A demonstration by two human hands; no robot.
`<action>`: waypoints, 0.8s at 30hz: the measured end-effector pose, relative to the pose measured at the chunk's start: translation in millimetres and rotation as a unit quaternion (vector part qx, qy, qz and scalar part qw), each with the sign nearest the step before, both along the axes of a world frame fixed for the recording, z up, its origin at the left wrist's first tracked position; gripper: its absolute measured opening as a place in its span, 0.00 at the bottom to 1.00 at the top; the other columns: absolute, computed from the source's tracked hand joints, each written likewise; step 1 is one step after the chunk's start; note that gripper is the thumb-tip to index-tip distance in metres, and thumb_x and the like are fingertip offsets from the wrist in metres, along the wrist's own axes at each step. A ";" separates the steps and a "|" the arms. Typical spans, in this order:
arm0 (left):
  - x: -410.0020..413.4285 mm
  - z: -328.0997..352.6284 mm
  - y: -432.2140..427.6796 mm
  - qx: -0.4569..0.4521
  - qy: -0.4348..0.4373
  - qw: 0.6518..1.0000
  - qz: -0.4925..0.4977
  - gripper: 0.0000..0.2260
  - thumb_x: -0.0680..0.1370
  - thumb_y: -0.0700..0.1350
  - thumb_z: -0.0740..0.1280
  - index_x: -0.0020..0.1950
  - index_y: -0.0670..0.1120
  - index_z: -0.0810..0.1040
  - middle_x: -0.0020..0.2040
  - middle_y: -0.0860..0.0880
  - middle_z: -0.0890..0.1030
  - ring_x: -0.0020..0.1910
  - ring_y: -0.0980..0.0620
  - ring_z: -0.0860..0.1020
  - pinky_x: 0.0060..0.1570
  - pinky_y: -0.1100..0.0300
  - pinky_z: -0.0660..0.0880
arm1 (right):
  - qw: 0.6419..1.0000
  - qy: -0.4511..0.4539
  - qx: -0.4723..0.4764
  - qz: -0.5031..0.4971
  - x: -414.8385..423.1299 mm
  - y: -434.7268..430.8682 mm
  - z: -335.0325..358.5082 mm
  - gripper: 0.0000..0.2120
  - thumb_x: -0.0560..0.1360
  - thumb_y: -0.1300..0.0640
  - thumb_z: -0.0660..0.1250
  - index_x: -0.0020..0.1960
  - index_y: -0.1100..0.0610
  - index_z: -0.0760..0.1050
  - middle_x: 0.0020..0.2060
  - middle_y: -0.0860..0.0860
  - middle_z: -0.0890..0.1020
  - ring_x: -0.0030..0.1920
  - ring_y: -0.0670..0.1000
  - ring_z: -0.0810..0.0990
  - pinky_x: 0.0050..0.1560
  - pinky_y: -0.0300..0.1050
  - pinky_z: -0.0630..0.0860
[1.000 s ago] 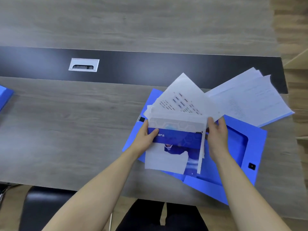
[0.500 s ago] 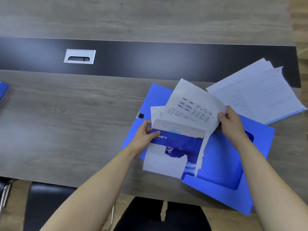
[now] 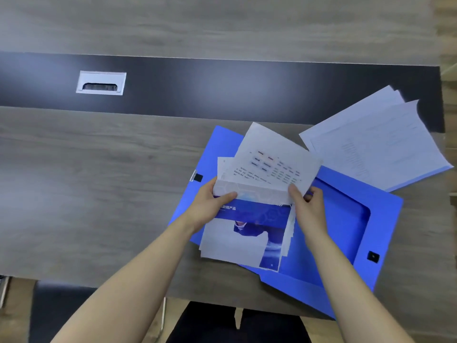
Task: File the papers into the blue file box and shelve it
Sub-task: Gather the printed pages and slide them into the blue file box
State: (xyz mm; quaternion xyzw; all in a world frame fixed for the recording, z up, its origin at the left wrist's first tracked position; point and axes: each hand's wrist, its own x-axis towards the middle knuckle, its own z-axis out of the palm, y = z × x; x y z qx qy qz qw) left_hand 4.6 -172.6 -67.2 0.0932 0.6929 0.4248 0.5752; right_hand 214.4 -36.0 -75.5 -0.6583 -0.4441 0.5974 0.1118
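A blue file box lies open and flat on the grey desk, near its front edge. Over it I hold a loose stack of papers; the front sheet has a blue banner and a photo, and a white printed sheet sticks up behind it. My left hand pinches the stack's left edge. My right hand grips its right edge, thumb on the front. A second pile of white papers lies fanned on the desk at the back right, partly over the box's corner.
A black strip runs across the desk with a silver cable port at the left. The desk ends at the right by a wooden floor. A black chair stands below the front edge.
My right hand has slid down and left along the stack's right edge, from the top sheet's corner to the banner sheet. The view has shifted slightly; my left hand keeps its grip.
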 end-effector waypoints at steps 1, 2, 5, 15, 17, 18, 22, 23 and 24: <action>-2.0 7.1 2.6 0.012 0.001 1.000 0.004 0.16 0.81 0.42 0.73 0.68 0.52 0.79 0.61 0.51 0.88 0.59 0.48 0.87 0.64 0.43 0.81 | 0.999 0.039 -0.015 -0.027 -2.5 1.4 4.5 0.14 0.83 0.50 0.68 0.65 0.55 0.73 0.50 0.44 0.82 0.55 0.49 0.83 0.47 0.42 0.74; -4.9 14.8 5.3 0.024 0.006 1.000 0.007 0.15 0.81 0.41 0.74 0.67 0.52 0.80 0.61 0.51 0.88 0.59 0.48 0.87 0.64 0.43 0.81 | 0.995 0.082 -0.021 -0.048 -5.7 3.2 12.5 0.10 0.83 0.55 0.67 0.63 0.55 0.76 0.51 0.44 0.85 0.59 0.52 0.84 0.49 0.42 0.75; -17.4 41.5 15.4 0.072 0.031 0.996 0.040 0.13 0.81 0.37 0.73 0.61 0.51 0.81 0.56 0.52 0.89 0.55 0.50 0.88 0.58 0.48 0.84 | 0.978 0.197 0.029 -0.056 -16.9 8.1 48.0 0.14 0.82 0.64 0.62 0.60 0.50 0.81 0.55 0.41 0.88 0.64 0.48 0.83 0.59 0.42 0.76; -28.8 51.8 6.4 0.122 0.164 0.978 0.030 0.11 0.80 0.36 0.74 0.61 0.44 0.83 0.56 0.49 0.89 0.57 0.50 0.87 0.61 0.52 0.82 | 0.946 0.231 0.227 -0.010 -34.9 -16.1 78.2 0.23 0.75 0.52 0.72 0.68 0.55 0.72 0.63 0.52 0.81 0.64 0.48 0.81 0.69 0.45 0.75; -25.2 38.7 -0.2 0.108 0.173 0.979 0.026 0.13 0.79 0.36 0.75 0.63 0.42 0.82 0.59 0.43 0.87 0.61 0.46 0.85 0.63 0.50 0.81 | 0.957 0.200 0.211 -0.004 -33.0 -22.1 62.3 0.26 0.72 0.48 0.75 0.68 0.46 0.72 0.70 0.55 0.79 0.69 0.51 0.78 0.74 0.50 0.72; -23.7 33.8 -2.0 0.106 0.178 0.978 0.026 0.13 0.79 0.37 0.75 0.63 0.41 0.82 0.60 0.42 0.87 0.62 0.44 0.85 0.63 0.50 0.80 | 0.962 0.183 0.203 0.004 -32.5 -23.6 55.4 0.27 0.71 0.46 0.75 0.68 0.41 0.72 0.73 0.55 0.76 0.70 0.50 0.77 0.75 0.50 0.71; -25.1 24.0 -1.0 0.090 0.192 0.977 0.007 0.13 0.79 0.38 0.75 0.62 0.39 0.82 0.59 0.44 0.87 0.61 0.46 0.85 0.62 0.52 0.80 | 0.969 0.158 0.185 0.046 -32.4 -19.7 40.0 0.30 0.72 0.56 0.80 0.68 0.47 0.71 0.67 0.50 0.80 0.66 0.39 0.78 0.62 0.30 0.73; -25.5 25.0 0.7 0.086 0.192 0.978 -0.002 0.13 0.79 0.39 0.75 0.63 0.40 0.82 0.59 0.45 0.88 0.60 0.48 0.85 0.63 0.51 0.81 | 0.967 0.162 0.188 0.048 -32.6 -17.5 40.0 0.28 0.73 0.61 0.80 0.67 0.50 0.72 0.62 0.48 0.81 0.61 0.35 0.80 0.58 0.28 0.74; -26.0 26.3 2.0 0.084 0.193 0.978 -0.011 0.13 0.79 0.39 0.75 0.63 0.42 0.82 0.59 0.47 0.88 0.60 0.49 0.86 0.63 0.51 0.81 | 0.964 0.170 0.198 0.049 -32.1 -15.6 41.6 0.27 0.73 0.62 0.79 0.67 0.51 0.72 0.59 0.45 0.81 0.59 0.35 0.80 0.58 0.29 0.75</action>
